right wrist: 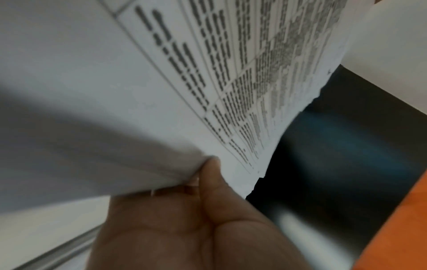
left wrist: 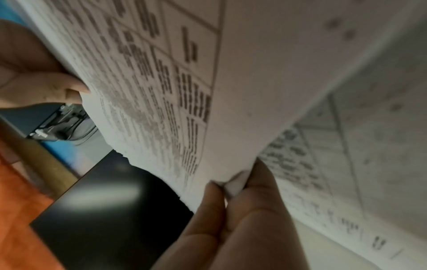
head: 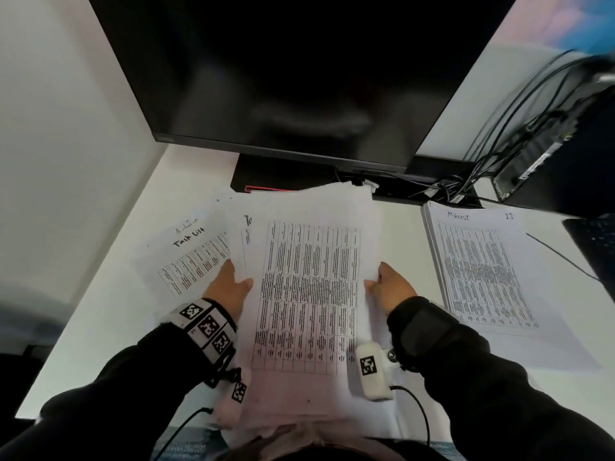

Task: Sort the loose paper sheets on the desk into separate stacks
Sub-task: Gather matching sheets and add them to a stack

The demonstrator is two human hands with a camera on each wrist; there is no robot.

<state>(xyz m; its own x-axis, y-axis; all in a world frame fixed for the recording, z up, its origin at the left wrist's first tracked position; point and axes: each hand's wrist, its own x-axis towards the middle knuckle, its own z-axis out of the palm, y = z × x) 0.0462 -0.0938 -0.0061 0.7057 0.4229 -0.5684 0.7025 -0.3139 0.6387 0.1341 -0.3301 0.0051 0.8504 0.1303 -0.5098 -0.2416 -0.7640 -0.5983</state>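
I hold a thick bundle of printed table sheets (head: 309,294) up over the middle of the white desk (head: 109,314). My left hand (head: 233,287) grips its left edge, thumb on top; in the left wrist view the thumb and fingers (left wrist: 231,197) pinch the paper bundle (left wrist: 208,91). My right hand (head: 389,287) grips the right edge; the right wrist view has the thumb (right wrist: 210,173) on the sheets (right wrist: 208,73). A sheet headed "Task List" (head: 189,257) lies on the desk at the left. Another stack of table sheets (head: 482,271) lies at the right.
A dark monitor (head: 283,78) stands close behind the bundle on a black base (head: 266,178). Black cables (head: 492,134) and a small computer (head: 539,154) crowd the back right. A dark keyboard corner (head: 595,241) sits at the right edge.
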